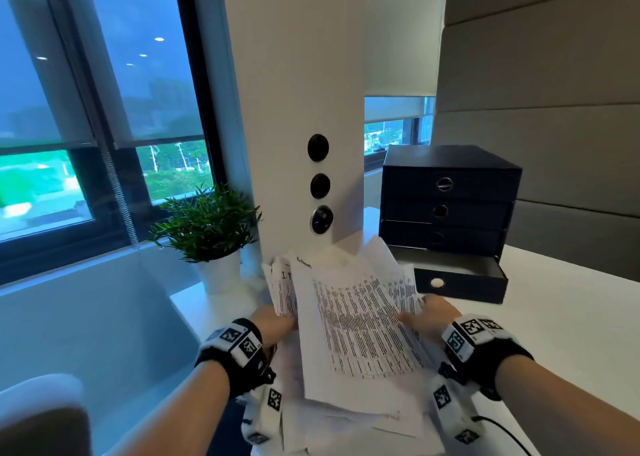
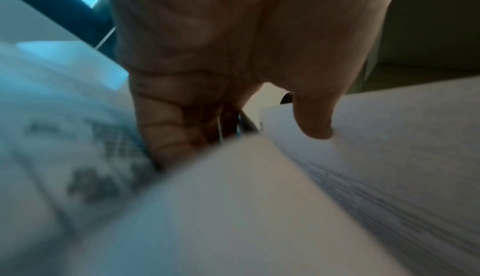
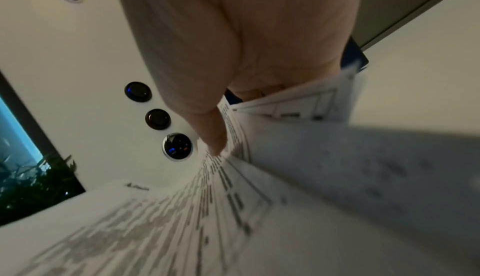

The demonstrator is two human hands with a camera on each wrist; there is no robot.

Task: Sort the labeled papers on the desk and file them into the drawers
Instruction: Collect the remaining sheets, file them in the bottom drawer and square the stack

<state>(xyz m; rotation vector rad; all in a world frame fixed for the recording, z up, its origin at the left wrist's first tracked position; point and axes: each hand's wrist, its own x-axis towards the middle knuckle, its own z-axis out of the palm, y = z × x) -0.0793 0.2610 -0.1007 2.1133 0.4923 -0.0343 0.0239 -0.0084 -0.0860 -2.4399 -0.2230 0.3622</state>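
White desk (image 1: 571, 317); both the left hand (image 1: 273, 324) and right hand (image 1: 431, 317) pinch floppy, slippery papers (image 1: 360, 331), apparently by the side edges.

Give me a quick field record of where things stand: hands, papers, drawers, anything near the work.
left hand: holds the left side of the papers, thumb on top
right hand: holds their right side, thumb on the top sheet
papers: fanned printed sheets, lifted between both hands; more loose sheets lie under them on the desk
drawer unit: dark, four drawers, on the desk to the right
bottom drawer: pulled open; upper three shut
potted plant: left of the white column
labels: too blurred to read
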